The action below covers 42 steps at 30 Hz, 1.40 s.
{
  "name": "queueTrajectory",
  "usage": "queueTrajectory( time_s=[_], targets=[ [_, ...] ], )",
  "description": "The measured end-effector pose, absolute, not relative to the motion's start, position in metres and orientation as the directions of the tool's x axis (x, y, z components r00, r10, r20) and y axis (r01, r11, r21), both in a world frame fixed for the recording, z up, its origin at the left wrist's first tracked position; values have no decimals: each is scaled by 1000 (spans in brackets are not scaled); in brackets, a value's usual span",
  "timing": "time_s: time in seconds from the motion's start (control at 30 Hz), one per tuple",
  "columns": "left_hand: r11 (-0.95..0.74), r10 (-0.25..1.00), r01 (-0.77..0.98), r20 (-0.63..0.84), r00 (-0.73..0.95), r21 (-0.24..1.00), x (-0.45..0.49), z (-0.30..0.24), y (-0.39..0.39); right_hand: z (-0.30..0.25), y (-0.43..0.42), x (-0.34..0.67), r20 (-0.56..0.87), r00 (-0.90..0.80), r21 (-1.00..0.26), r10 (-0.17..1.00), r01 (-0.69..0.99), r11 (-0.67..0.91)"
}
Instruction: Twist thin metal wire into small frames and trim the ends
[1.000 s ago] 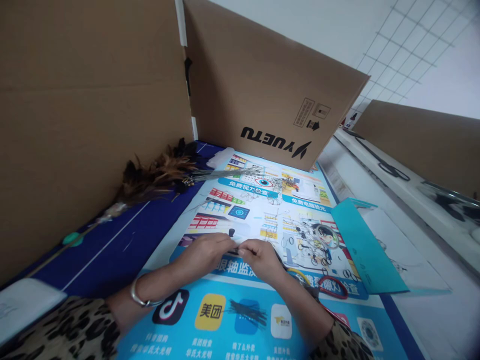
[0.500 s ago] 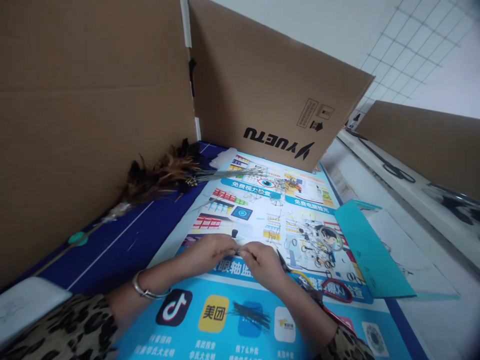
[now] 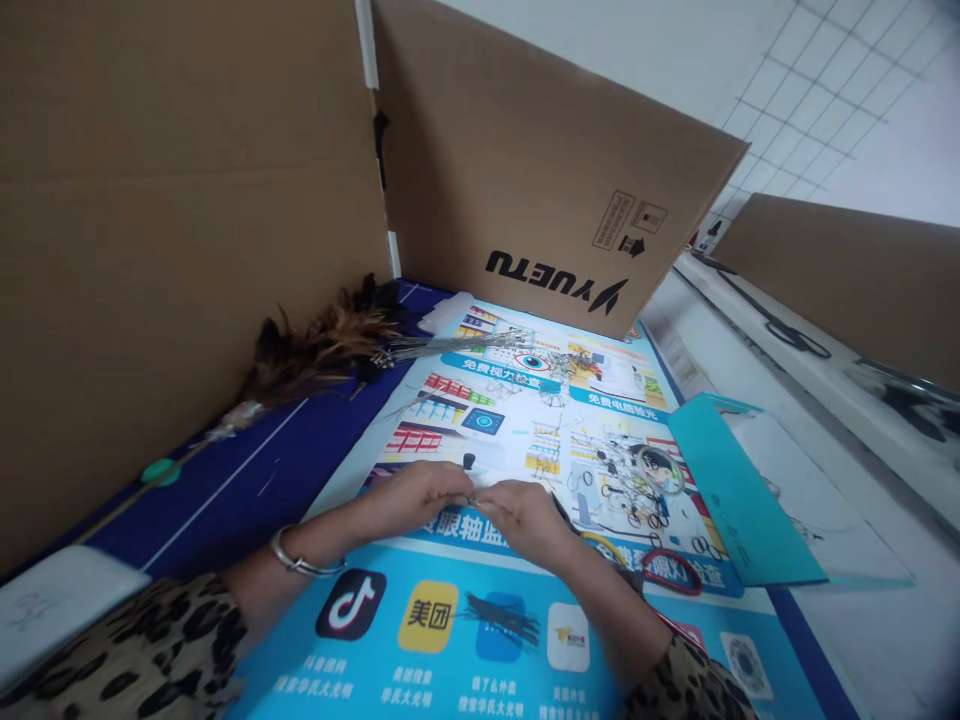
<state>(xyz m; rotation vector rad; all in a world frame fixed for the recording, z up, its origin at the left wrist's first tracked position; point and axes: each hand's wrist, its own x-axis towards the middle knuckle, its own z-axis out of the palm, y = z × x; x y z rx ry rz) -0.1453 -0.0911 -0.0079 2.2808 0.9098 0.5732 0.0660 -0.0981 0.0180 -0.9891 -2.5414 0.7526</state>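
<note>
My left hand (image 3: 429, 494) and my right hand (image 3: 525, 518) meet fingertip to fingertip over the printed poster (image 3: 480, 555). Both are closed in a pinch around one tiny metallic piece (image 3: 472, 501), too small to name. Below them on the poster lies a bundle of short dark wires (image 3: 501, 622). Scissors or pliers with yellow and red handles (image 3: 671, 572) rest beside my right wrist, partly hidden by the forearm. Beyond my right hand, many thin wire loops (image 3: 630, 490) are scattered around a clear round roll (image 3: 661, 468).
A feather duster (image 3: 322, 335) lies on the blue cloth at the left, near a bundle of long thin wires (image 3: 457, 345). Cardboard panels (image 3: 540, 170) stand at the back and left. A teal folder (image 3: 739, 495) lies at the right, a white box (image 3: 67, 610) at the lower left.
Both hands stay together at nearly the same spot, with the fingers and right hand shifting slightly. The view has moved a little. Nothing else visibly differs.
</note>
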Motion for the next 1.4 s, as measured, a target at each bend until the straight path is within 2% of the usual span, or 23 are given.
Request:
queueTrajectory(
  time_s=[0.27,0.4,0.5,0.6,0.7,0.8,1.07,1.23,1.4],
  targets=[
    [-570,714,448,145,685,689,-146,-7,-92,17,-98,67,100,-725,-625,682,488,610],
    [-510,743,418,140,655,751,-147,-2,-94,14,-102,64,97,-674,-624,732,532,572],
    [-322,807,399,28,590,859,-146,3,-96,12,-104,62,115,-606,-674,787,535,509],
    [34,841,256,-166,515,966,-143,5,-100,9,-101,64,88,-517,-821,852,446,355],
    [260,852,1,-230,471,966,-138,5,-103,6,-97,65,9,-412,-939,911,309,149],
    [351,843,-148,-243,480,925,-133,5,-107,5,-97,66,-8,-372,-961,928,258,95],
    [409,825,-243,-242,511,880,-125,0,-112,10,-101,68,31,-449,-947,893,272,169],
    [390,803,-167,-246,542,905,-124,-2,-114,8,-104,68,21,-447,-914,894,354,199],
    [317,804,-89,-217,553,944,-123,1,-117,11,-107,65,0,-457,-915,889,360,185]
  ],
)
